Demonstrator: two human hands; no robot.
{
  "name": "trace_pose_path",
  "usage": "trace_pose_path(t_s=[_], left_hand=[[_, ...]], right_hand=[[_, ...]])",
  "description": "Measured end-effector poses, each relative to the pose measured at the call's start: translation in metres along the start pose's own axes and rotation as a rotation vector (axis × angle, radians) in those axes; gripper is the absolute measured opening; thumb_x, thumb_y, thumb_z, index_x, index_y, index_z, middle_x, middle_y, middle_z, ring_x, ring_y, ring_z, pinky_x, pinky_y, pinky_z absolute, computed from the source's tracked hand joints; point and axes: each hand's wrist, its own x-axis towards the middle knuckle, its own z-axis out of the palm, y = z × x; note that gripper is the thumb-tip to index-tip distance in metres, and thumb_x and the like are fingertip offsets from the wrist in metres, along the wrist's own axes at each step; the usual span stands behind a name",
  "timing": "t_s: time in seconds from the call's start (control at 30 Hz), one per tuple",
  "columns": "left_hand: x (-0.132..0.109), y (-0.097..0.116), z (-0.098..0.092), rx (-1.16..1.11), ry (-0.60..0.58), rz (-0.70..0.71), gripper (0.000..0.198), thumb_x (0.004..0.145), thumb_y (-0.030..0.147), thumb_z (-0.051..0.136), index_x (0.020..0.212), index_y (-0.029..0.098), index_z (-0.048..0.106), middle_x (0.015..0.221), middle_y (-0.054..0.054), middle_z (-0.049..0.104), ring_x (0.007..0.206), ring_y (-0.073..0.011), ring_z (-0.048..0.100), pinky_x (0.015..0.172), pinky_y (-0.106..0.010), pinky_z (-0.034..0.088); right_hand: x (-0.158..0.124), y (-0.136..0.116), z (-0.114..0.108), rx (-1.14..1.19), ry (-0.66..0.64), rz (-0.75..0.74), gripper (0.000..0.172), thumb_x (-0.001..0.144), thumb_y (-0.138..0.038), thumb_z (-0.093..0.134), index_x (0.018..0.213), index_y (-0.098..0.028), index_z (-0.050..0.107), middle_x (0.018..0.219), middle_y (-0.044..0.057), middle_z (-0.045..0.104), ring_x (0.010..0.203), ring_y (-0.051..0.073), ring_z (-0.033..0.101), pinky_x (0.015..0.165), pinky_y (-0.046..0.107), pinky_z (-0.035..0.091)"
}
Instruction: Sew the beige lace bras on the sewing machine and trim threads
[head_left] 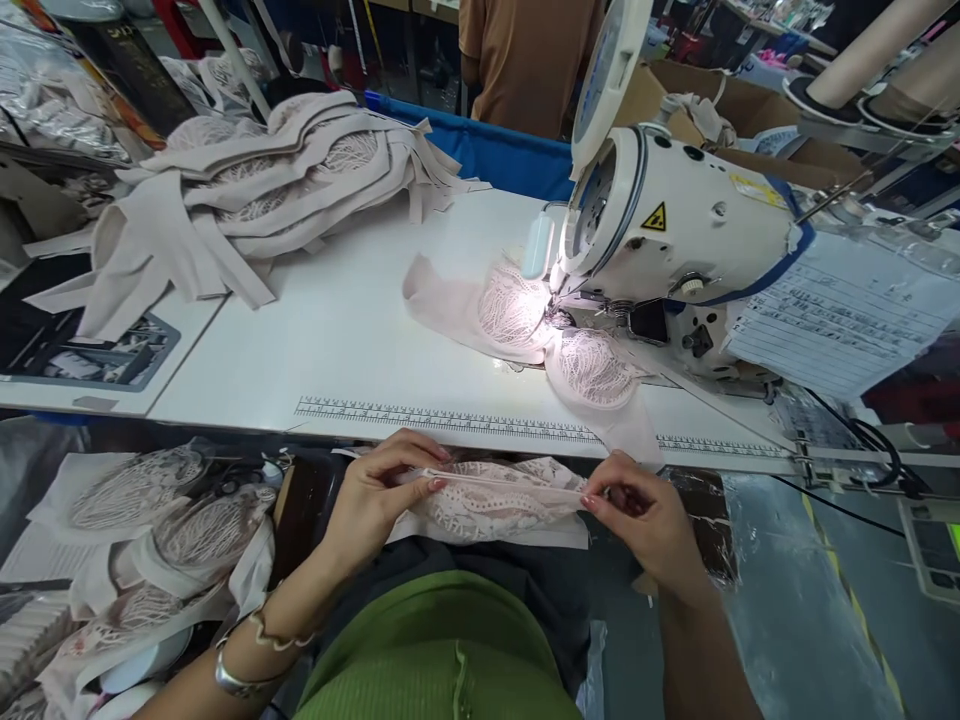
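Observation:
Stretched between my two hands, just below the table edge, is a pale pink lace bra (495, 500). My left hand (382, 485) pinches its upper edge between thumb and fingers. At the other end, my right hand (637, 510) grips the same edge with thumb and fingertips. Another pink bra with lace cups (596, 368) lies on the table under the lit needle area of the white sewing machine (682, 220). One band of it hangs toward the table's front edge, near my right hand.
A heap of pink bra pieces (292, 180) covers the table's back left. More lace pieces (202, 530) lie lower left. A ruler strip (450, 418) runs along the front of the white table (337, 340). A written sheet (847, 310) hangs at the machine; a person (532, 60) stands behind.

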Motion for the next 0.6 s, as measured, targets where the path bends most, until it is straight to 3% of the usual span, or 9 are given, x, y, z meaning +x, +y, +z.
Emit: trace_pose_path(t_s=[0.07, 0.13, 0.23, 0.3, 0.4, 0.47, 0.6], left_hand=[[0.002, 0.005, -0.006, -0.056, -0.075, -0.058, 0.011, 0.079, 0.030, 0.084, 0.075, 0.023, 0.078, 0.088, -0.006, 0.070, 0.088, -0.0214, 0.067, 0.076, -0.030, 0.055], [0.005, 0.016, -0.011, -0.037, -0.250, -0.125, 0.016, 0.081, 0.036, 0.082, 0.078, 0.021, 0.076, 0.096, -0.008, 0.071, 0.093, -0.0235, 0.068, 0.078, -0.031, 0.055], [0.011, 0.033, -0.006, 0.137, -0.575, -0.125, 0.038, 0.079, 0.041, 0.084, 0.111, 0.025, 0.072, 0.129, -0.012, 0.063, 0.119, -0.0294, 0.061, 0.094, -0.036, 0.053], [0.012, 0.040, 0.008, 0.210, -0.713, -0.038, 0.048, 0.082, 0.041, 0.082, 0.124, 0.026, 0.065, 0.134, -0.012, 0.059, 0.123, -0.0285, 0.057, 0.099, -0.036, 0.049], [0.010, 0.038, 0.034, 0.187, -0.745, 0.101, 0.013, 0.097, 0.033, 0.064, 0.094, 0.020, 0.067, 0.104, -0.007, 0.063, 0.100, -0.0206, 0.060, 0.086, -0.028, 0.049], [0.008, 0.032, 0.045, 0.170, -0.700, 0.138, 0.022, 0.101, 0.026, 0.056, 0.080, 0.018, 0.062, 0.091, -0.004, 0.059, 0.090, -0.0177, 0.058, 0.080, -0.026, 0.047], [0.010, 0.027, 0.046, 0.181, -0.621, 0.104, 0.023, 0.099, 0.024, 0.057, 0.077, 0.018, 0.060, 0.089, -0.004, 0.056, 0.084, -0.0167, 0.057, 0.073, -0.025, 0.045]], right_hand=[[0.002, -0.003, -0.008, 0.102, -0.113, 0.006, 0.015, 0.090, -0.026, 0.071, 0.075, -0.025, 0.068, 0.070, -0.001, 0.058, 0.061, 0.014, 0.047, 0.056, 0.028, 0.038], [0.005, -0.008, -0.010, 0.158, -0.221, -0.015, 0.015, 0.089, -0.027, 0.072, 0.075, -0.025, 0.068, 0.069, -0.001, 0.058, 0.062, 0.015, 0.048, 0.059, 0.029, 0.040], [0.011, -0.021, 0.004, 0.095, -0.287, -0.017, 0.013, 0.088, -0.021, 0.071, 0.075, -0.024, 0.067, 0.070, 0.000, 0.059, 0.065, 0.015, 0.050, 0.060, 0.028, 0.040], [0.014, -0.029, 0.020, 0.005, -0.299, -0.017, 0.012, 0.087, -0.017, 0.069, 0.076, -0.023, 0.067, 0.073, 0.001, 0.061, 0.070, 0.016, 0.053, 0.061, 0.028, 0.041], [0.016, -0.034, 0.041, -0.074, -0.310, -0.072, 0.014, 0.087, -0.016, 0.067, 0.075, -0.022, 0.063, 0.071, 0.001, 0.061, 0.074, 0.017, 0.055, 0.063, 0.027, 0.042], [0.015, -0.032, 0.045, -0.091, -0.303, -0.078, 0.012, 0.089, -0.019, 0.065, 0.079, -0.023, 0.061, 0.072, 0.000, 0.061, 0.072, 0.016, 0.055, 0.063, 0.027, 0.042], [0.008, -0.017, 0.036, -0.035, -0.242, 0.021, 0.016, 0.088, -0.029, 0.069, 0.091, -0.024, 0.055, 0.081, -0.001, 0.063, 0.060, 0.012, 0.047, 0.055, 0.025, 0.038]])
